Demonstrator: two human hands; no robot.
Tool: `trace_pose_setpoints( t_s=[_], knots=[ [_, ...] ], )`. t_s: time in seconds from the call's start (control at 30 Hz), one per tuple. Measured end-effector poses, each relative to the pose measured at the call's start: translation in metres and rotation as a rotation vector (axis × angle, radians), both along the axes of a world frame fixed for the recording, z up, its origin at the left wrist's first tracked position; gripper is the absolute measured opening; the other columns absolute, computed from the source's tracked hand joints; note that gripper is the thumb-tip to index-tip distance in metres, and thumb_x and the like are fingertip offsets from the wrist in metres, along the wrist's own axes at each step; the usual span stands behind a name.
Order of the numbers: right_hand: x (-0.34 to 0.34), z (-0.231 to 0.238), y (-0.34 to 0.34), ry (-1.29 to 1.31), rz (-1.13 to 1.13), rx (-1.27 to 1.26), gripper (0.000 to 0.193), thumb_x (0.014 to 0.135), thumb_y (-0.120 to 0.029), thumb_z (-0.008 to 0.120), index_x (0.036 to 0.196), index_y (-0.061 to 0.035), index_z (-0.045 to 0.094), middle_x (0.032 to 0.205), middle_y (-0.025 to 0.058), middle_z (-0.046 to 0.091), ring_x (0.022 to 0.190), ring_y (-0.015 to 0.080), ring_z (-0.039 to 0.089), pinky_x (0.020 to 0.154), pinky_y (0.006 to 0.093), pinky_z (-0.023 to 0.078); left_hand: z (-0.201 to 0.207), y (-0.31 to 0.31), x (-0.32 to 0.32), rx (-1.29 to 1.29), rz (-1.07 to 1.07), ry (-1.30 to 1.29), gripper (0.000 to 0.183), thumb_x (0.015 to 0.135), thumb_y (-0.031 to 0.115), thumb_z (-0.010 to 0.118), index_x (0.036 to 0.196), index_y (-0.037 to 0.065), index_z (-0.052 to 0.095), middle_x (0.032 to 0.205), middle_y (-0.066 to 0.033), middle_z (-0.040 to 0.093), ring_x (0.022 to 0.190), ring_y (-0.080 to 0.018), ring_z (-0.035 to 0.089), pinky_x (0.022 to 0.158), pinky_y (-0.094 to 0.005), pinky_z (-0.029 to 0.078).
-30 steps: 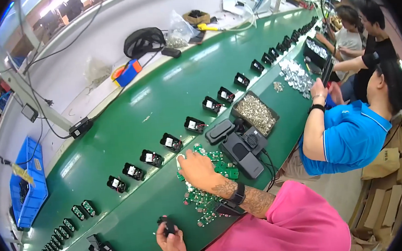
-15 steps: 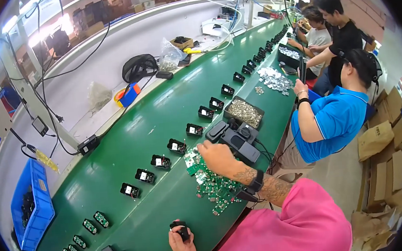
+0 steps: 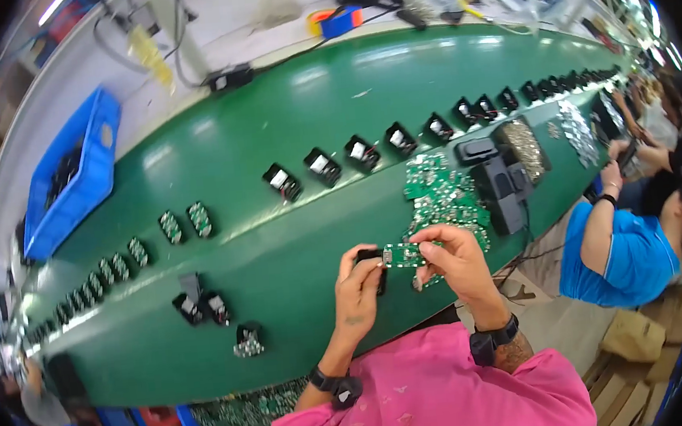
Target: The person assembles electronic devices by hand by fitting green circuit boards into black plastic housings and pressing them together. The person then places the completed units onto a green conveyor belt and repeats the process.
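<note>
From the head camera: the left hand (image 3: 355, 286) pinches a small black case (image 3: 371, 257). The right hand (image 3: 457, 258) pinches a green circuit board (image 3: 403, 255), lying long-ways from 3 to 9 o'clock, touching the case at 9 o'clock.

1. So here's what I can see of the person I'm riding along with: a bright pink short-sleeved shirt (image 3: 438, 391) fills the bottom of my view, with tiny pale specks printed on the fabric.
2. Left hand (image 3: 357, 286): bare, no glove. There's a small dark mark on the back of it near the wrist, too small for me to read.
3. Left wrist has a black band (image 3: 333, 384) with a chunky black bit on it.
4. Right hand (image 3: 459, 259): also bare.
5. Right wrist wears a black strap (image 3: 494, 337), watch-like, and there's dark tattoo patterning on the forearm (image 3: 519, 351) just below it.
</note>
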State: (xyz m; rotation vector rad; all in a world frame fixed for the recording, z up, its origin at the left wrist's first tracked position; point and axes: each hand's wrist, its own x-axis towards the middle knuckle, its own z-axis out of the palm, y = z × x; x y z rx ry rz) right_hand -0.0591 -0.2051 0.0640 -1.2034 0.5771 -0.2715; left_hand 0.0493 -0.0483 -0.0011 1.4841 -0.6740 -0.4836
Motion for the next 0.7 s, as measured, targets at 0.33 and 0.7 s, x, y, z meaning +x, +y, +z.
trace_pose_setpoints(
  t_s=[0.33, 0.7],
  knots=[
    [-0.004, -0.016, -0.013, -0.003, 0.173, -0.094, 0.018, 0.095, -0.001, 0.060, 0.112, 0.0050, 0.063, 0.087, 0.0043, 0.062, 0.064, 0.0107, 0.066, 0.058, 0.0228, 0.054, 0.011, -0.021, -0.026, 0.027, 0.061, -0.091, 0.021, 0.091, -0.002, 0.052, 0.107, -0.002, 0.066, 0.126, -0.0082, 0.055, 0.092, -0.0146, 0.061, 0.076, -0.0271, 0.050],
    [0.000, -0.018, -0.049, 0.025, 0.281, -0.502, 0.028, 0.092, -0.009, 0.059, 0.119, -0.0014, 0.058, 0.074, 0.0092, 0.063, 0.063, 0.0213, 0.065, 0.061, 0.0364, 0.051, 0.002, -0.045, -0.027, -0.122, 0.046, 0.296, 0.068, 0.087, 0.000, 0.057, 0.150, -0.002, 0.032, 0.138, -0.0143, 0.051, 0.125, -0.0244, 0.052, 0.104, -0.0349, 0.044]
  ],
)
